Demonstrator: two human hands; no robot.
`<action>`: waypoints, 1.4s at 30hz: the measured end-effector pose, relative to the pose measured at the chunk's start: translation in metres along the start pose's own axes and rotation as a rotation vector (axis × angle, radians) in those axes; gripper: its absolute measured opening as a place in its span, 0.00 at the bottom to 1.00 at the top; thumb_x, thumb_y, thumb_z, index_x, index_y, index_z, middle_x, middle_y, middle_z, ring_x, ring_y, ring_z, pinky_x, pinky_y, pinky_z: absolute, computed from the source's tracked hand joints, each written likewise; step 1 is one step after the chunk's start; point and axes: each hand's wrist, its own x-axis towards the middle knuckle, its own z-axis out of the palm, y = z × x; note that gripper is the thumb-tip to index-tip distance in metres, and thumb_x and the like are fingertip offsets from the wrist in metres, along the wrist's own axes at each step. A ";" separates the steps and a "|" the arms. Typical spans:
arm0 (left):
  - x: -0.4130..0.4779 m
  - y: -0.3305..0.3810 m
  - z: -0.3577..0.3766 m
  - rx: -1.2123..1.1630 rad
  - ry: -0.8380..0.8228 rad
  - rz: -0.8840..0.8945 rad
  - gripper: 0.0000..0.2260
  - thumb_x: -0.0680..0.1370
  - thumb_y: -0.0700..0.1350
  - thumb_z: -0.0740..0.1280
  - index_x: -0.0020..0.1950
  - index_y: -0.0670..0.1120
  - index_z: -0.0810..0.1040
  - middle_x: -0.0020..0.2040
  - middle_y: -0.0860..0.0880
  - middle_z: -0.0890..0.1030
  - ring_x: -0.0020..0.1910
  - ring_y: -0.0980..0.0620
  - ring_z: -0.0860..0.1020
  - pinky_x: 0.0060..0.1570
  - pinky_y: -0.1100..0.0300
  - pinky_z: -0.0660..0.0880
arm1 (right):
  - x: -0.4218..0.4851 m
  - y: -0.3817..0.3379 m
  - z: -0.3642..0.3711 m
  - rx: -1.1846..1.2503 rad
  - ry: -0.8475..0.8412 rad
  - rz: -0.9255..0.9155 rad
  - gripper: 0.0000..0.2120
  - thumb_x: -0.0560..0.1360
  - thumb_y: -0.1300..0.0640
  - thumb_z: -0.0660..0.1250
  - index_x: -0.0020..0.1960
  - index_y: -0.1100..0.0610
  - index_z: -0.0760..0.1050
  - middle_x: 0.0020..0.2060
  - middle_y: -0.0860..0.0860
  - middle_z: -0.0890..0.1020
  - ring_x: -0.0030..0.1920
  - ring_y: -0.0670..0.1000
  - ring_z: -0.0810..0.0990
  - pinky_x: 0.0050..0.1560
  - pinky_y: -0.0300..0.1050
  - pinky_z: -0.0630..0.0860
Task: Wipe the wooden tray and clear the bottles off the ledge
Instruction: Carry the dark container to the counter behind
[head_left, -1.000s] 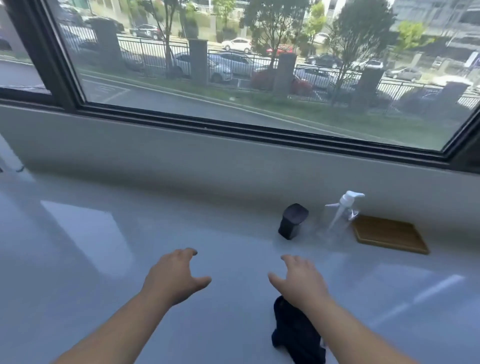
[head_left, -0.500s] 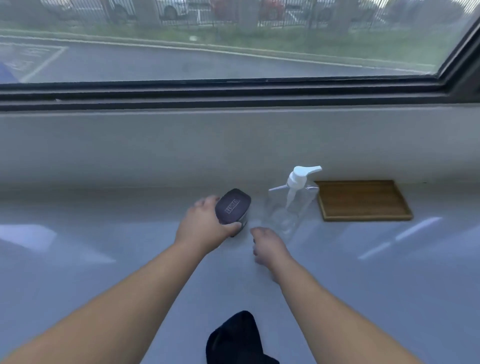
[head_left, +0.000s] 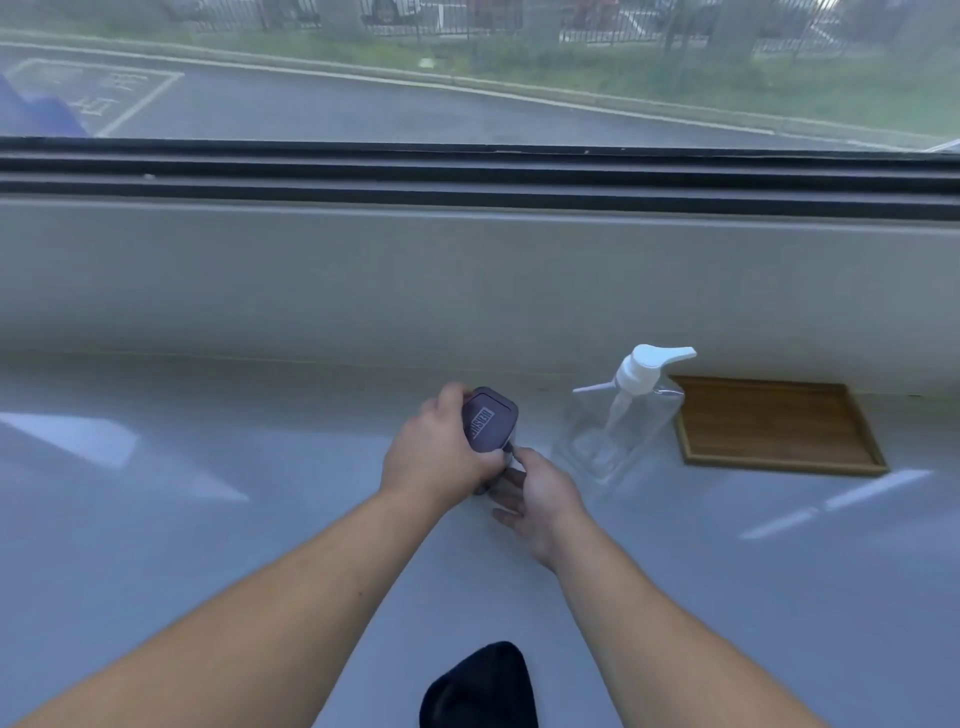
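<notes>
A dark bottle (head_left: 488, 418) with a square printed cap stands on the pale ledge (head_left: 208, 519), and my left hand (head_left: 439, 454) is wrapped around its left side. My right hand (head_left: 537, 493) touches the bottle's lower right side with its fingertips. Just right of it stands a clear pump bottle (head_left: 615, 421) with a white pump head, untouched. A flat wooden tray (head_left: 774, 426) lies against the wall to the right of the pump bottle. A black cloth (head_left: 480, 688) lies on the ledge near the bottom edge between my forearms.
A low grey wall (head_left: 467, 291) runs behind the ledge under a dark window frame (head_left: 467, 176). Outside the glass are a road and grass. Bright light patches fall on the ledge left and right.
My left hand has closed around the dark bottle. My right hand has moved up from the ledge to touch the bottle's lower side. The view has shifted slightly closer.
</notes>
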 end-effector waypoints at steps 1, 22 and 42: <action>-0.008 -0.006 -0.008 -0.019 0.021 -0.005 0.30 0.65 0.59 0.73 0.65 0.59 0.70 0.56 0.55 0.79 0.51 0.49 0.78 0.44 0.54 0.76 | -0.006 0.002 0.009 -0.016 -0.010 -0.011 0.13 0.80 0.48 0.63 0.55 0.53 0.84 0.39 0.48 0.88 0.51 0.57 0.86 0.61 0.56 0.77; -0.425 -0.386 -0.332 -0.018 0.510 -0.532 0.30 0.65 0.59 0.75 0.64 0.57 0.69 0.55 0.52 0.80 0.50 0.46 0.80 0.44 0.53 0.78 | -0.315 0.324 0.421 -0.579 -0.573 -0.038 0.11 0.81 0.50 0.64 0.55 0.52 0.83 0.58 0.57 0.85 0.58 0.64 0.84 0.58 0.58 0.81; -0.799 -0.637 -0.411 -0.039 0.760 -1.194 0.33 0.65 0.64 0.75 0.65 0.57 0.68 0.57 0.51 0.79 0.51 0.47 0.79 0.45 0.54 0.77 | -0.517 0.672 0.630 -1.140 -1.076 0.229 0.12 0.78 0.50 0.66 0.56 0.53 0.83 0.60 0.57 0.84 0.58 0.61 0.85 0.63 0.57 0.81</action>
